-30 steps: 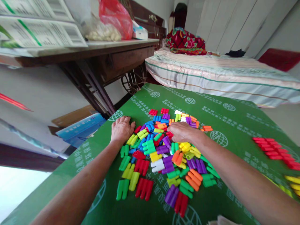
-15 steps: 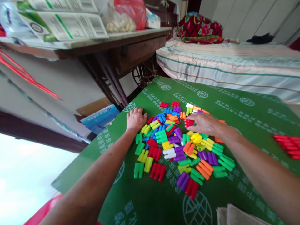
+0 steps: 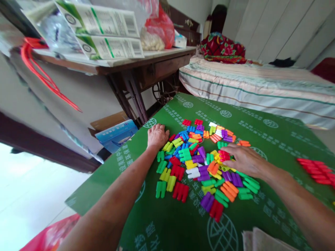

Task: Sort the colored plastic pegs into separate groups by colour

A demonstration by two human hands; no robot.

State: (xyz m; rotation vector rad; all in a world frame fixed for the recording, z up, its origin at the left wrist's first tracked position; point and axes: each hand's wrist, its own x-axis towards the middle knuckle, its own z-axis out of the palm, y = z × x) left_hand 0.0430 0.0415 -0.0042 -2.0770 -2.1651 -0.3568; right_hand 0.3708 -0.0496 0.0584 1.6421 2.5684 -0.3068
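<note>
Many coloured plastic building blocks, each like joined tubes, lie spread on a green table (image 3: 188, 223). My right hand (image 3: 242, 158) is over the right part of the pile, its thumb and fingers closed on a red block (image 3: 224, 156). Beside the left edge of the pile, my left hand (image 3: 157, 135) rests palm down on the table, holding nothing, its fingers extended. Near that hand lie yellow-green blocks (image 3: 177, 142) and a green block (image 3: 160, 156). Below my right hand are purple blocks (image 3: 236, 179) and an orange block (image 3: 229, 191).
Red blocks (image 3: 315, 170) lie grouped at the table's right side. A beige cloth (image 3: 264, 240) sits at the near edge. To the left stands a sewing-machine table (image 3: 157, 64) with cartons (image 3: 112, 47) and bags. A bed (image 3: 256, 78) is beyond the green table.
My right hand has moved toward me and a little right, carrying the red block from the far part of the pile. My left hand stays on the table. The view has shifted slightly.
</note>
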